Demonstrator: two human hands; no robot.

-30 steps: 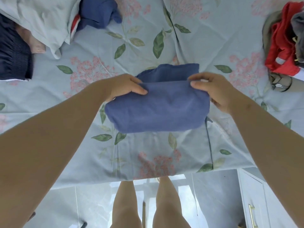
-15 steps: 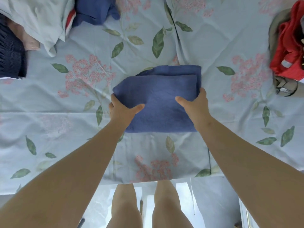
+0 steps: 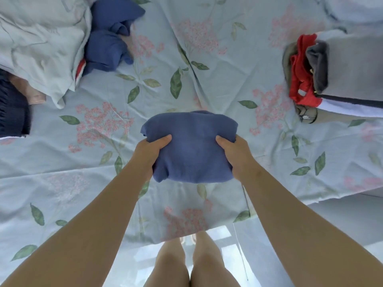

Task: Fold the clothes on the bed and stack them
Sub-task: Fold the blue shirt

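A folded blue garment (image 3: pixel 192 146) sits at the middle of the bed, over the floral sheet (image 3: pixel 207 69), held at its two sides. The left hand (image 3: pixel 148 151) grips its left edge, thumb on top and the other fingers curled underneath out of sight. The right hand (image 3: pixel 236 154) grips the right edge the same way, thumb lying across the cloth. The garment bulges between the hands and its corners droop; whether its underside touches the sheet cannot be told. At the upper left a crumpled blue cloth (image 3: pixel 109 44) lies beside a pale rumpled cloth (image 3: pixel 41 48), with a dark navy piece (image 3: pixel 12 112) at the left edge and a pinkish piece (image 3: pixel 31 94) just beside it. At the right edge lies a heap of clothes, well apart from the hands: a red garment (image 3: pixel 300 79), a grey one (image 3: pixel 318 67) on it, a khaki one (image 3: pixel 306 114) below, and pale folded cloth (image 3: pixel 352 69) beyond. The person's bare legs (image 3: pixel 186 266) stand on a light floor (image 3: pixel 342 224) at the bed's near edge.
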